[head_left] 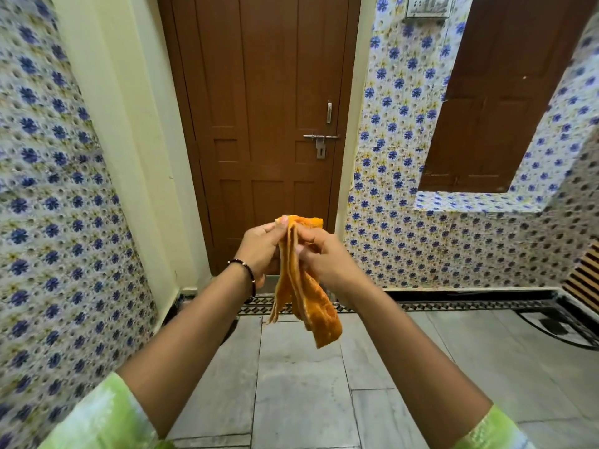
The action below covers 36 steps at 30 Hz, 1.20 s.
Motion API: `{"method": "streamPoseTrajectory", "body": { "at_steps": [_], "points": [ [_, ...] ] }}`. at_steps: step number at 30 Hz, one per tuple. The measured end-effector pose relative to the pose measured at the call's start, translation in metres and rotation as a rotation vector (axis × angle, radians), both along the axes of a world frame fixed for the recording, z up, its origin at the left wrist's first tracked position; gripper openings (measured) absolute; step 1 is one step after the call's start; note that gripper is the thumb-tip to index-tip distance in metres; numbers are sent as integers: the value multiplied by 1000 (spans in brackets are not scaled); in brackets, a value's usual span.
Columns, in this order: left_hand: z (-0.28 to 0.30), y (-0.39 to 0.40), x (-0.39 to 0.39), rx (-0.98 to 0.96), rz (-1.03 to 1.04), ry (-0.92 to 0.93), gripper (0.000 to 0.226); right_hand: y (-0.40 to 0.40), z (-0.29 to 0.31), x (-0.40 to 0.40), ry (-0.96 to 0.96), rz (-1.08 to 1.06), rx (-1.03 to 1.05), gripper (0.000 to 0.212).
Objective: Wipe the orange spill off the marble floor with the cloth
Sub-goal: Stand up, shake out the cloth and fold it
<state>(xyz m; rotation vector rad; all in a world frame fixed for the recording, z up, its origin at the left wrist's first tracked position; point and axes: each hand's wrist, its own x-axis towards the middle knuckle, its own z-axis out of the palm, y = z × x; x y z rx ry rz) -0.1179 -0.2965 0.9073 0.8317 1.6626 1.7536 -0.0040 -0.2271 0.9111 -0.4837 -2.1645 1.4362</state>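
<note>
An orange cloth (311, 306) hangs folded in the air in front of me, its top pinched between both hands and its lower end dangling over the floor. My left hand (259, 247) grips its upper left edge; a dark beaded bracelet is on that wrist. My right hand (327, 257) holds the upper right side, fingers closed on the fabric. The grey marble floor (301, 384) lies below. No orange spill shows on the visible part of the floor.
A closed brown door (269, 124) with a latch stands straight ahead. Blue-flowered tiled walls (58, 205) flank both sides, and a tiled ledge (470, 202) juts out at the right. A dark patterned border strip (453, 306) runs along the floor's far edge.
</note>
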Motion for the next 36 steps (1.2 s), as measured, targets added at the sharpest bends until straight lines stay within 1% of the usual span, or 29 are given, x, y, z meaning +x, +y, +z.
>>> {"method": "streamPoseTrajectory", "body": {
  "at_steps": [2,3,4,6,7,8,9,10,12,13,15,16,18,19,20,21,23,24,25,26,27,28,29,30,31,32,33,34,36],
  "points": [
    [0,-3,0,27,-39,40,32,1,-2,0,-101,51,87,37],
    [0,-4,1,32,-36,80,27,3,-2,1,-133,69,105,40],
    [-1,-4,0,41,-17,121,22,5,-2,2,-126,86,77,42],
    [-3,-5,-2,50,56,188,17,10,1,7,13,69,-117,47],
    [-2,-6,-3,56,79,198,17,15,2,9,119,-8,-215,48],
    [0,-7,-4,71,90,191,17,24,1,11,189,-110,-270,51],
    [3,-8,-3,91,89,174,17,33,-3,13,196,-194,-297,57],
    [7,-10,-2,117,74,153,17,38,-7,16,145,-218,-338,68],
    [14,-11,0,163,0,114,18,38,-20,19,27,-98,-508,93],
    [16,-11,0,167,-42,110,19,36,-25,19,31,-28,-606,93],
    [18,-12,0,141,-81,118,20,33,-21,19,152,-1,-749,63],
    [17,-12,-1,128,-75,116,21,34,-15,19,211,-29,-769,48],
    [14,-15,-5,127,-20,74,25,40,-3,20,285,-97,-698,29],
    [12,-17,-6,134,-11,42,32,43,4,20,303,-118,-642,22],
    [9,-20,-6,135,-35,13,43,43,10,21,314,-121,-599,17],
    [5,-22,-5,127,-90,-15,59,43,15,20,316,-121,-573,14],
    [-6,-24,1,55,-212,-43,90,40,23,18,314,-122,-548,14],
    [-12,-23,5,20,-255,-38,98,40,26,17,316,-130,-547,16],
    [-15,-22,10,-4,-272,-28,100,42,28,16,320,-147,-555,18],
    [-17,-21,12,-19,-257,-22,99,44,31,16,327,-174,-575,21],
    [-16,-19,15,-15,-222,-27,92,48,32,17,329,-182,-608,29],
    [-14,-16,16,10,-184,-36,79,53,32,20,317,-161,-648,42],
    [-11,-14,17,46,-150,-39,62,58,29,24,293,-114,-678,60],
    [-7,-11,18,74,-117,-43,45,62,23,29,248,-42,-697,77],
    [-2,-9,19,92,-88,-54,34,63,13,34,171,34,-709,87],
    [0,-7,18,104,-70,-66,27,62,0,38,76,108,-712,92],
    [1,-4,18,112,-63,-83,25,59,-13,42,-23,164,-709,92],
    [1,-2,17,109,-53,-97,27,55,-26,45,-105,205,-715,85],
    [0,-1,14,81,-33,-104,34,48,-39,47,-176,225,-723,55]
  ]
}}
